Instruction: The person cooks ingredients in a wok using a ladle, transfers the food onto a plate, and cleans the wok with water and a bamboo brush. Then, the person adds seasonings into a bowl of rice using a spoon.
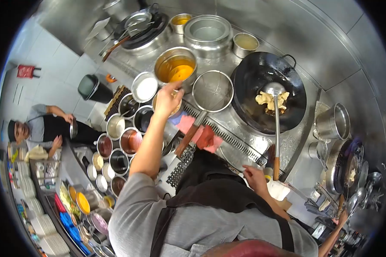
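Note:
My left hand (169,101) reaches over a small metal container whose pale contents (176,107) show beside it. Its fingers are pinched together near the rim of a pot of orange oil (176,68); anything between them is too small to make out. Low at the stove's front edge is my right hand (256,179), fingers partly stretched, holding nothing I can see. Just right of it, apart from the hand, stands the wooden handle of a ladle (276,141). The ladle's bowl rests in a black wok (257,111) among pale yellow food pieces (266,99).
A round mesh strainer (212,91) lies between pot and wok, red cloths (205,138) near its handle. Several seasoning pots stand left, including one of white powder (146,88). A co-worker (47,126) stands far left; another person's arm (336,233) shows lower right.

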`<state>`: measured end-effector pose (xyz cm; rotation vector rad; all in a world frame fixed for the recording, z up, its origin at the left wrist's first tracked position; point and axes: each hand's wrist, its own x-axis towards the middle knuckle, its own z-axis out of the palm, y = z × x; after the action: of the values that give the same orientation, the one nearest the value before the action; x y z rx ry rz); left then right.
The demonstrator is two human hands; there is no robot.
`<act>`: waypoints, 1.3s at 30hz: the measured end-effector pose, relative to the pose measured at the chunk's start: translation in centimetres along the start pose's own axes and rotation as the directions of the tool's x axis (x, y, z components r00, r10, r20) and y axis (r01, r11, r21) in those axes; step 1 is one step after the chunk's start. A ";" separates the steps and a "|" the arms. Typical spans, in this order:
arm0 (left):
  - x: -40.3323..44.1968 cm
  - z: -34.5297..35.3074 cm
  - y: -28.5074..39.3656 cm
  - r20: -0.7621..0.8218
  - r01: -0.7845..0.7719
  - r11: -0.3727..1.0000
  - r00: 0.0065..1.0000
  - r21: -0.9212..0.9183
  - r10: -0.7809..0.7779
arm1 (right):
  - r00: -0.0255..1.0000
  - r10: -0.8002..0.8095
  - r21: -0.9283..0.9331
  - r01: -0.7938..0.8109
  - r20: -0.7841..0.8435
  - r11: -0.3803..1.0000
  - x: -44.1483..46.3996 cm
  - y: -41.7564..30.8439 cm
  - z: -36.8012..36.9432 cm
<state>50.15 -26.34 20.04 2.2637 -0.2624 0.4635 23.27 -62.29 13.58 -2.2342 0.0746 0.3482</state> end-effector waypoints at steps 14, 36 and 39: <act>35.5 24.3 -16.3 0.250 0.071 0.657 0.889 0.751 -0.383 | 0.632 0.505 0.286 -0.421 -0.588 0.861 0.4 -4.5 -2.9; 50.9 23.4 -7.3 0.242 0.169 0.878 0.968 -0.447 -0.063 | 0.366 -0.415 -0.553 -0.551 -0.833 0.625 2.6 -19.4 -24.6; 43.4 21.2 -6.7 0.255 0.126 0.946 0.966 -0.298 -0.048 | 0.140 -0.719 -0.732 -0.091 -0.681 0.676 -0.1 -25.0 -30.2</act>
<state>97.16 -39.49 20.18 2.0070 -0.3332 0.0838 34.20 -69.65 50.54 -2.6240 0.0906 -1.6955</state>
